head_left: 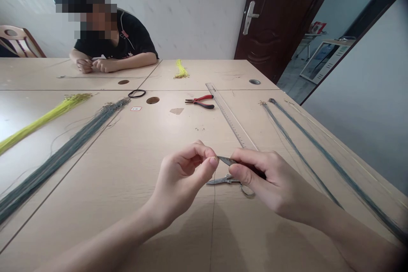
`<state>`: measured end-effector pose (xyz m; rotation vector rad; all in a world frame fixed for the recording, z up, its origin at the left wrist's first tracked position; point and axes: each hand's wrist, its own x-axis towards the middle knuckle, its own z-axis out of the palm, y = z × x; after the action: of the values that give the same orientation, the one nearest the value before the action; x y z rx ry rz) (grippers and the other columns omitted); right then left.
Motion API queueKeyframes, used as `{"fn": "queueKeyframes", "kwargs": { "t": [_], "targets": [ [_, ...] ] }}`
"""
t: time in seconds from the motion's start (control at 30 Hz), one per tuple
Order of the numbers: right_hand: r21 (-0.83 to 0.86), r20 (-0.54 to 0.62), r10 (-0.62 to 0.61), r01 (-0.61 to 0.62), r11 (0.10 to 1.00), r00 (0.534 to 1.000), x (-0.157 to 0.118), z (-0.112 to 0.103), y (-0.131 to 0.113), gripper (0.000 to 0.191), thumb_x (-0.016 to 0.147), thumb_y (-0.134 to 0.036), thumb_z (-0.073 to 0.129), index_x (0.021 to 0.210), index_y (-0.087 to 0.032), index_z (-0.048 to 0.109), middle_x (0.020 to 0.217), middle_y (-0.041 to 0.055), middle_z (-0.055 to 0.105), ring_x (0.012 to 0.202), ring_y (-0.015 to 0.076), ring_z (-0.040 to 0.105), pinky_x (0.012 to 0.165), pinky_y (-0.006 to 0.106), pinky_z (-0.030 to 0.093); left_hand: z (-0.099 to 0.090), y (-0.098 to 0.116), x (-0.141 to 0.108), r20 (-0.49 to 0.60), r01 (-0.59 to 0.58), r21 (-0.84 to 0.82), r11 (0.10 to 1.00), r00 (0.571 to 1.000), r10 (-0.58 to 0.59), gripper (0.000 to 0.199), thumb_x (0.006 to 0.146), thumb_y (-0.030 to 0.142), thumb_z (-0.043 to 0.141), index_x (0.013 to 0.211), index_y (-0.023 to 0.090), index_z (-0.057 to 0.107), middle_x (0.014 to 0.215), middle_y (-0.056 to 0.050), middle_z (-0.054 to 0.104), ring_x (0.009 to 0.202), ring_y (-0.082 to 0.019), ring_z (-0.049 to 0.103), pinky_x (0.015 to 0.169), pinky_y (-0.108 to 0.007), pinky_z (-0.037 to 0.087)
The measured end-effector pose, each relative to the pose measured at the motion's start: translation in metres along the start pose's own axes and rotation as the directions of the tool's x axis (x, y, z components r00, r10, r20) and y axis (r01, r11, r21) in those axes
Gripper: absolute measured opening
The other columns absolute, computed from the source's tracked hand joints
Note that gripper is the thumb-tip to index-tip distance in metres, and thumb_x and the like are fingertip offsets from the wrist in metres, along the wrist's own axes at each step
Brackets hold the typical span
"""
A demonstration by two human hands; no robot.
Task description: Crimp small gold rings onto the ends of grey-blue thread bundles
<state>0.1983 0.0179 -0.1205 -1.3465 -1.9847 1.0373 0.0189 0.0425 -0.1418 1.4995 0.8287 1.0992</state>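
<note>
Cord (213, 216) running near-to-far, upper end pinched in the left hand's narrow grip (183, 178); right hand (269, 176) wrapped round a dark tool (227, 160), tip pointing left, just beside that pinch, scissors (219, 181) below.

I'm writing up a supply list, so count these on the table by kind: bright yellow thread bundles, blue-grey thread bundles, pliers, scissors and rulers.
Bright yellow thread bundles: 2
Blue-grey thread bundles: 3
Pliers: 1
Scissors: 1
Ruler: 1
Total: 8
</note>
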Motion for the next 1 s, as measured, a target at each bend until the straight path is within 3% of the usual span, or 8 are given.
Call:
{"fn": "queueKeyframes", "kwargs": {
  "t": [0.5,1.0],
  "targets": [
    [0.040,0.041,0.051,-0.053,0.998,0.998,-0.0004,-0.0001,-0.0025,0.028,0.095,-0.038,0.041,0.073,-0.020,0.047,0.057,-0.0067,0.034,0.050,0.0081,0.031,0.045,0.024,0.025,-0.0009,0.0000,0.0003,0.002,0.002,-0.004,1.000,1.000,-0.002,0.017,0.084,0.018,0.055,0.068,0.016,0.058,0.061,0.004,0.047,0.055,-0.006,0.041,0.050,-0.016,0.035],
    [0.043,0.028,0.007,-0.008,0.999,1.000,-0.0002,-0.0003,-0.0010,0.032,0.095,-0.040,0.042,0.069,-0.020,0.044,0.056,-0.0075,0.036,0.048,0.0073,0.031,0.043,0.024,0.024,-0.0005,0.0005,0.0004,0.000,-0.012,0.008,1.000,1.000,0.012,0.014,0.084,0.018,0.056,0.070,0.016,0.059,0.062,0.004,0.048,0.056,-0.006,0.043,0.050,-0.017,0.036]
  ]
}}
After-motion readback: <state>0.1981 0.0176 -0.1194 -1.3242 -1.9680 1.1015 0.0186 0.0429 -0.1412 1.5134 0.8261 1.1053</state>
